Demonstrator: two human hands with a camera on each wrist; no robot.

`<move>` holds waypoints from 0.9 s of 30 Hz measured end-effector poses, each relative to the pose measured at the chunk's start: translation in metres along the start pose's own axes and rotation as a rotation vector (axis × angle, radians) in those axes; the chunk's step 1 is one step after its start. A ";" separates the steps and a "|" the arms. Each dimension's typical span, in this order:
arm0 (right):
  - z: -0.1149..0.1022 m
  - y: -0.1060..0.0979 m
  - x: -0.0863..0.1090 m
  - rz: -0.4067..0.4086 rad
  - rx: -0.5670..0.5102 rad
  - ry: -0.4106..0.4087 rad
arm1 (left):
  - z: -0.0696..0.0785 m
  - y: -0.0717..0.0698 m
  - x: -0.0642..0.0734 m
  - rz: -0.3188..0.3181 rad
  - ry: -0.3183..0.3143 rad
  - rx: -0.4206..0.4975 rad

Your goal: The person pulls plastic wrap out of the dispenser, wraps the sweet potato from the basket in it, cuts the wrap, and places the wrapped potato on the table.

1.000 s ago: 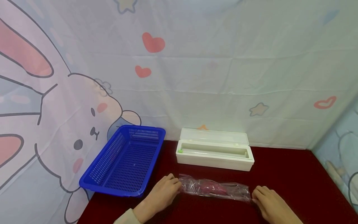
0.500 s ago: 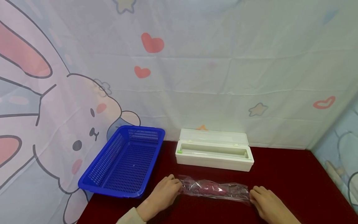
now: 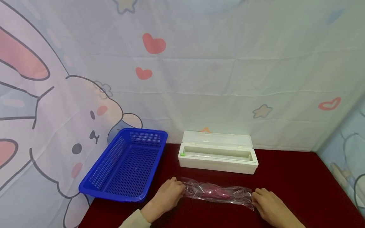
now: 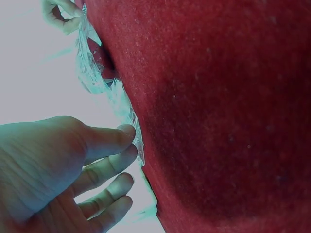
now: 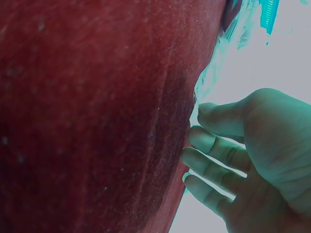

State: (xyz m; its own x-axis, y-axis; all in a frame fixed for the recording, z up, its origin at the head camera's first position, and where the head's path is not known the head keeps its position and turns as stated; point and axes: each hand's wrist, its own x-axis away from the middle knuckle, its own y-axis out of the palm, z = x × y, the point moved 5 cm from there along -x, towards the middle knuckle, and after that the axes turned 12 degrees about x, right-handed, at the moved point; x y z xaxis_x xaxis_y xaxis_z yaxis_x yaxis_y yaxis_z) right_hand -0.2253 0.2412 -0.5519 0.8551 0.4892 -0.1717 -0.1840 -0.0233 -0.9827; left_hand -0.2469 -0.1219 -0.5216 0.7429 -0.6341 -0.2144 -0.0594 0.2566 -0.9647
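Note:
A clear plastic film lies stretched sideways in the head view, wrapped around a pinkish-red, elongated thing whose kind the wrinkled film hides. My left hand pinches the film's left end; in the left wrist view its thumb and forefinger meet on the gathered film. At the opposite end, my right hand pinches the film between thumb and forefinger, the other fingers loosely bent in the right wrist view. A loose corner of film hangs beside the right fingertips.
Behind the film stands a white cling-film box, its lid raised, a roll inside and a green slider at its left. A blue perforated basket sits at the left. Dark red cloth covers the table; a printed curtain hangs behind.
My right hand has shifted slightly left, toward the wrapped thing, and a corner of film now shows below its end. The left hand has stayed almost still, and both ends remain pinched.

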 end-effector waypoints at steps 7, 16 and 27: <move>0.000 -0.004 0.000 0.059 -0.007 -0.033 | 0.001 -0.002 0.002 0.017 0.007 0.001; 0.002 -0.013 0.002 0.064 -0.004 -0.009 | 0.002 -0.009 0.005 0.036 0.017 -0.017; 0.001 -0.034 0.002 0.246 0.004 -0.059 | 0.012 -0.032 0.003 0.033 0.012 -0.033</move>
State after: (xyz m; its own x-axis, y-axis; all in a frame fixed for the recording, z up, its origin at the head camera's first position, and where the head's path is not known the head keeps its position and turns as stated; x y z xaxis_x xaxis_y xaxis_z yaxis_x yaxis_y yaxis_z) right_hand -0.2178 0.2436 -0.5191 0.7545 0.5197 -0.4009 -0.3849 -0.1444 -0.9116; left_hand -0.2351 -0.1229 -0.4895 0.7321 -0.6344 -0.2483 -0.1060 0.2540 -0.9614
